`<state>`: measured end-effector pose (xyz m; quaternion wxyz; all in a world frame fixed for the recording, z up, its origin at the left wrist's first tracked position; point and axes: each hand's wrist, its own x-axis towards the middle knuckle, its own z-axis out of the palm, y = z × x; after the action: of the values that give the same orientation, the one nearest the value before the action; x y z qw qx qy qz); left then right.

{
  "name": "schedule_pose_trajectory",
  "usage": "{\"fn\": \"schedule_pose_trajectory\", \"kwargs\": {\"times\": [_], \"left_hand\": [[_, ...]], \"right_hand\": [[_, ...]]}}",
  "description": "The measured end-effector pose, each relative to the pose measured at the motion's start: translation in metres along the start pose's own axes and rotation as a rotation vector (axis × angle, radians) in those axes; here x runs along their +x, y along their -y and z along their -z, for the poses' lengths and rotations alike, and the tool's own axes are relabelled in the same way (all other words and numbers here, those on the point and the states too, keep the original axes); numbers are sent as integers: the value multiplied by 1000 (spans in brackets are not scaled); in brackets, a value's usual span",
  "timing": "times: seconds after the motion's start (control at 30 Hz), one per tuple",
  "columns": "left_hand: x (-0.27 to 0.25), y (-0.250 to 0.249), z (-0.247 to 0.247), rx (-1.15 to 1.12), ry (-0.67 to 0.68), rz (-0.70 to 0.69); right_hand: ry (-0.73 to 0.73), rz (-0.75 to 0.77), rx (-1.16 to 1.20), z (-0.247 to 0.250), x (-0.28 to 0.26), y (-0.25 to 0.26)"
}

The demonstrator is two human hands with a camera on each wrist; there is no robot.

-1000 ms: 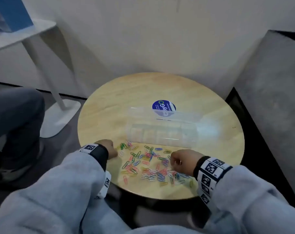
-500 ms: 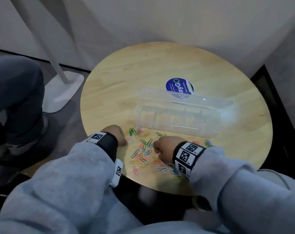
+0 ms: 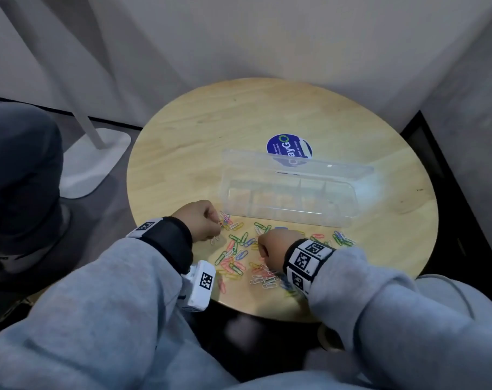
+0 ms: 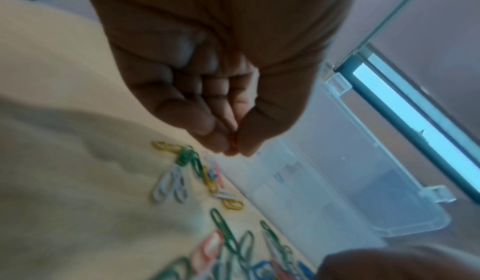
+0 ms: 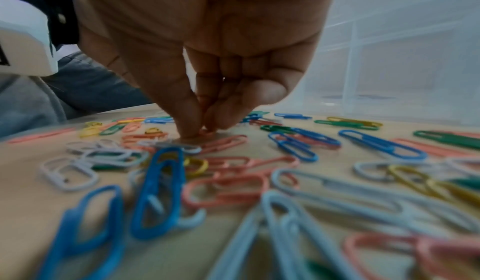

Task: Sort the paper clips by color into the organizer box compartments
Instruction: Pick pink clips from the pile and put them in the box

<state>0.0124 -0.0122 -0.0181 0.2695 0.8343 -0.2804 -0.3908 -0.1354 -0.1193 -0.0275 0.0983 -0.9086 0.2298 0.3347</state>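
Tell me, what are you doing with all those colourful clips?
A person is sorting colourful plastic-coated paper clips scattered on a round wooden table. The left hand pinches something small and reddish, probably a clip, just above the pile. The right hand presses its fingertips down among pink clips to pick one up. The clear plastic organizer box stands open behind the pile, and its compartments look empty, so sorting has barely begun.
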Motion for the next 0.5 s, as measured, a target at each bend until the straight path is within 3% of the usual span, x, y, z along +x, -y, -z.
{"fn": "schedule_pose_trajectory", "kwargs": {"times": [0.13, 0.3, 0.4, 0.5], "left_hand": [[-1, -1, -6, -276, 128, 48], [0, -11, 1, -527, 97, 108], [-1, -12, -6, -298, 117, 145], [0, -4, -16, 207, 81, 56]], "right_hand": [[-18, 2, 37, -4, -3, 2], [-42, 2, 101, -6, -7, 1], [-96, -16, 223, -5, -10, -3], [-211, -90, 676, -7, -14, -16]]}}
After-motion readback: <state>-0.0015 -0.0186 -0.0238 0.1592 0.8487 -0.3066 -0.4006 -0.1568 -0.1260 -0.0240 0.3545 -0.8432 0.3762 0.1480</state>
